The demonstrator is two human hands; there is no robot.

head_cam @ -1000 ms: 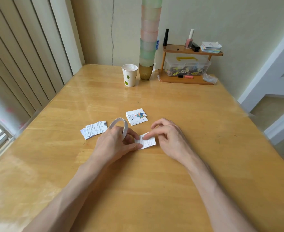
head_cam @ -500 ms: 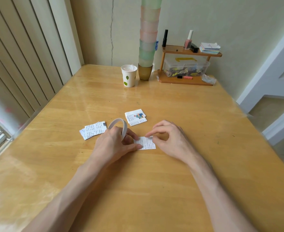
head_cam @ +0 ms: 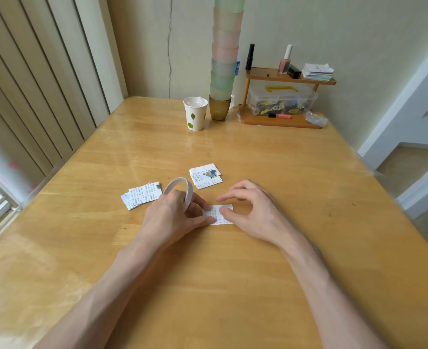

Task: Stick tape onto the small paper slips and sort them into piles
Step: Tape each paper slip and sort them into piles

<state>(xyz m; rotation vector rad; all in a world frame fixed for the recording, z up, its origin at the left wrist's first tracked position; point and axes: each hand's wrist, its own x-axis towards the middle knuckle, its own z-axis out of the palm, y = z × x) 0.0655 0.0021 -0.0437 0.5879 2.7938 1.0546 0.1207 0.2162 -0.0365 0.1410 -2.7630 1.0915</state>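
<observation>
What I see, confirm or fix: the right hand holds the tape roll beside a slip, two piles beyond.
Wrong hand: the head view shows the left hand holding the tape roll beside the slip; the text pile and picture pile lie beyond.

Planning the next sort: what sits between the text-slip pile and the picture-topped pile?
Head view: only the tape roll, standing upright in the grip of the left hand, lies between them.

Just one camera was used, worn on the person's head. It looked forward and down over the shiny yellow wooden table (head_cam: 258, 152) — the left hand (head_cam: 172, 215) and right hand (head_cam: 255, 212) sat close below it, near the middle. The cream back wall (head_cam: 333, 26) stood far off at the top, and the wide lens bent the edges.
</observation>
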